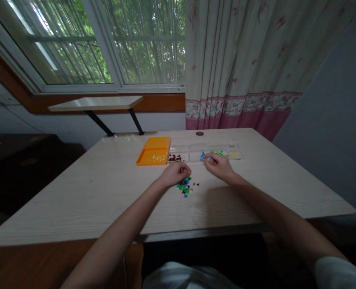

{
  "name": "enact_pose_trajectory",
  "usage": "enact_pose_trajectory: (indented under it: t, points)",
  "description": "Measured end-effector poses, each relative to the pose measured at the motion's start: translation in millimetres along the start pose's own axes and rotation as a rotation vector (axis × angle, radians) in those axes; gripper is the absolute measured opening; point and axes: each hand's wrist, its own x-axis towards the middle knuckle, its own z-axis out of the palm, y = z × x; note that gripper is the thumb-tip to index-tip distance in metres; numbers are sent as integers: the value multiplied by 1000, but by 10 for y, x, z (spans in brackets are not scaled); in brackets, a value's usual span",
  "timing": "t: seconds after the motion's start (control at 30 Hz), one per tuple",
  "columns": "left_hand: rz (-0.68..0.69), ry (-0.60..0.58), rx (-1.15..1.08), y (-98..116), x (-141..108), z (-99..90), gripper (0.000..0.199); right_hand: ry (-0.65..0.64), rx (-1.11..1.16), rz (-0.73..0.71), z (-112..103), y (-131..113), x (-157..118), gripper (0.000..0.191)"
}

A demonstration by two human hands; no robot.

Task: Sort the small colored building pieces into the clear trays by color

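Observation:
My left hand [176, 173] hovers at the upper edge of a mixed pile of small blue, green and brown pieces [184, 186]. Its fingers are curled together, and what they hold, if anything, is hidden. Over a clear plastic box holding sorted pieces, my right hand [221, 165] has thumb and finger pinched together. Small blue pieces [202, 155] show right at those fingertips; I cannot tell whether one is gripped. Other compartments hold brown pieces [174, 158], green pieces [218, 152] and yellow pieces [234, 155].
An open orange case [155, 143] with small white pieces [158, 157] lies left of the clear box. Two brown bits [197, 184] lie right of the pile. A raised shelf [96, 103] stands at the table's [105, 200] back left, below a window. A curtain [241, 80] hangs behind.

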Motion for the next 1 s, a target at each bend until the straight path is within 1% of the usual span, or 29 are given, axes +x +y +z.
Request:
enact_pose_trajectory:
  t: [0.07,0.17,0.33,0.53,0.63,0.83,0.93,1.0]
  points:
    - [12,-35,17,-11,1,-8,21,39,-4,9,-26,24,5,21]
    - [25,-65,30,-20,13,-17,20,51,-7,5,-38,34,6,22]
    - [32,-55,19,-35,31,-15,20,57,-16,-13,-27,26,8,22]
    - [12,-65,5,-37,26,-31,24,75,-21,5,-23,32,3,23]
    - [14,-85,-10,-47,22,-44,23,47,-38,42,-8,72,15,23]
    - [27,-85,8,-64,26,-55,23,-25,-164,191,69,252,88,22]
    - [42,-91,39,-56,27,-63,21,-59,-213,216,95,306,109,23]
    - [61,-101,69,-40,23,-74,20,-81,-219,212,99,295,104,25]
